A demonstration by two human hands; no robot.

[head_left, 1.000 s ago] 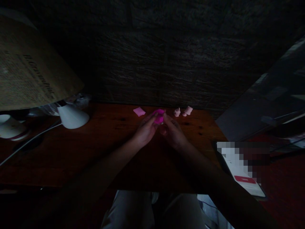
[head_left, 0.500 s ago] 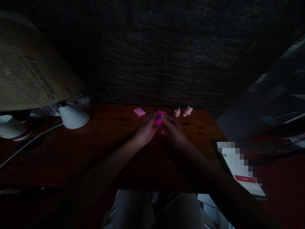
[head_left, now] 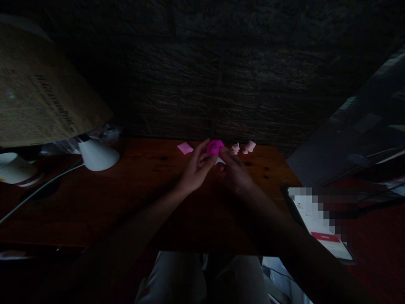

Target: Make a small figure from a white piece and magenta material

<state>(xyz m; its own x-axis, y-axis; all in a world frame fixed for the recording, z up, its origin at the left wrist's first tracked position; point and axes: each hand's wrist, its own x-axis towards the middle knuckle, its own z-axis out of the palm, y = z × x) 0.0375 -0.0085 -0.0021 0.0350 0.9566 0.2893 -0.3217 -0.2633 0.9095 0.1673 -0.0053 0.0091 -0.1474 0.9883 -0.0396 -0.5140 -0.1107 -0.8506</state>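
Observation:
A small bright magenta lump (head_left: pixel 215 147), soft like clay, sits between the fingertips of both my hands above the far middle of a dark wooden desk (head_left: pixel 142 190). My left hand (head_left: pixel 196 171) pinches it from the left with thumb and fingers. From the right, my right hand (head_left: pixel 234 173) closes its fingers on the lump, with a small white bit showing under them. A flat pale pink piece (head_left: pixel 185 147) lies on the desk just left of my hands. Two small pale pink shaped figures (head_left: pixel 243 147) stand just right of them.
A white desk lamp head (head_left: pixel 98 154) and its cable lie at the left, under a sheet of newspaper (head_left: pixel 41 105). A white round object (head_left: pixel 14 169) sits at the far left. A phone or tablet (head_left: pixel 322 228) lies at the desk's right edge. A dark textured wall rises behind.
Both hands have shifted slightly up and right with the magenta lump. The lump now looks rounder and sits higher between the fingertips. A white bit now shows under my right fingers.

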